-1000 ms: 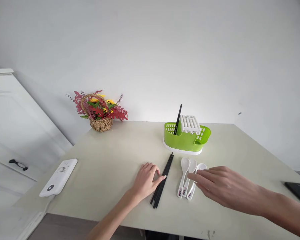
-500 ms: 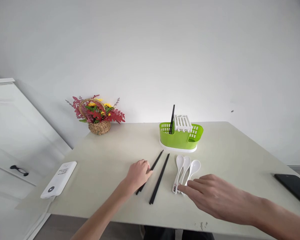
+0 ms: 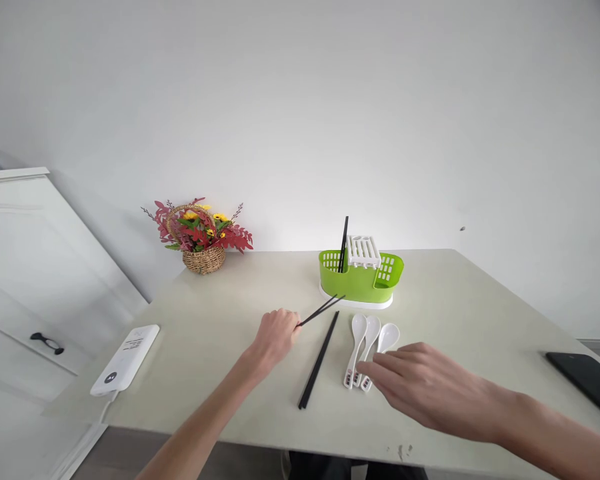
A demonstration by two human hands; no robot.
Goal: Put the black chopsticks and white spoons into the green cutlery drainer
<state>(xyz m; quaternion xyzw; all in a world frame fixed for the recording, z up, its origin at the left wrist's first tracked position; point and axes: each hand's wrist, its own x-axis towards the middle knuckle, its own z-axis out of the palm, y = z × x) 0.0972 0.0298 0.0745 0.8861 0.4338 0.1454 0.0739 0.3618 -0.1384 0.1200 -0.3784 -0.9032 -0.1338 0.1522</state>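
Observation:
My left hand [image 3: 276,335] is closed on a pair of black chopsticks [image 3: 320,311], raised off the table with their tips spread and pointing to the back right. A second black pair of chopsticks [image 3: 319,360] lies on the table to the right of that hand. Three white spoons [image 3: 359,327] lie side by side, bowls away from me. Over the rightmost spoon's handle is my right hand [image 3: 423,383], fingers loosely bent, with nothing visible in them; its underside is hidden. Behind stands a green utensil holder [image 3: 360,285] with black chopsticks [image 3: 344,243] upright in its left compartment.
A white slotted rack [image 3: 363,251] sits atop the holder's middle. At the back left is a wicker basket [image 3: 203,260] of flowers. A white power bank [image 3: 125,360] with a cable lies at the left edge, a black phone [image 3: 585,380] at the right.
My left hand has lifted the left pair of chopsticks off the table and swung their tips rightward. The right hand has stayed near the spoons. The view has shifted slightly.

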